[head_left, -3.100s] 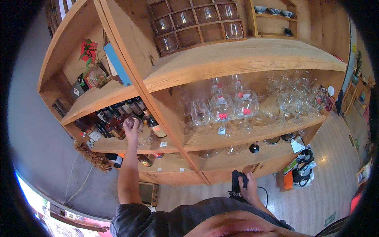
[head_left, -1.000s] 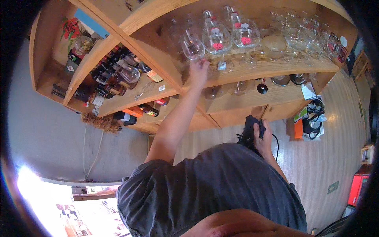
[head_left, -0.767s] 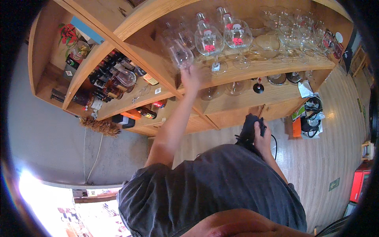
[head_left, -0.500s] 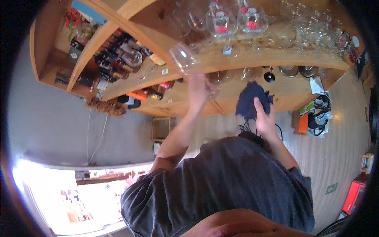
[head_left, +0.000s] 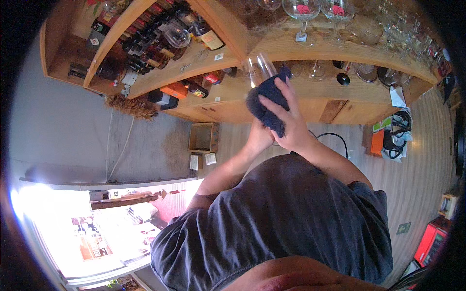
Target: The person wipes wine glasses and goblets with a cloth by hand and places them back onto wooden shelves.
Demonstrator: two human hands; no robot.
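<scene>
A clear wine glass (head_left: 258, 68) is in front of the shelf, tilted, with its bowl pointing up and away from me. My left hand (head_left: 260, 137) is closed around its lower part; most of those fingers, the stem and the foot are hidden behind a dark blue cloth (head_left: 270, 99). With fingers bent over that cloth, my right hand (head_left: 291, 119) presses it against the side of the bowl. Both hands are close together, wrists nearly touching.
Wooden shelving (head_left: 388, 60) spans the far side, with stemmed glasses (head_left: 302, 12) at the upper right and bottles (head_left: 206, 36) at the left. A black cable (head_left: 340, 138) lies on the floor. Farther right stands an orange box (head_left: 376, 142) beside cables; a small wooden crate (head_left: 203, 137) is left.
My right hand has brought the cloth leftward onto the wine glass. My left hand has drawn the glass down and slightly right, nearer my body. The whole view has shifted a little.
</scene>
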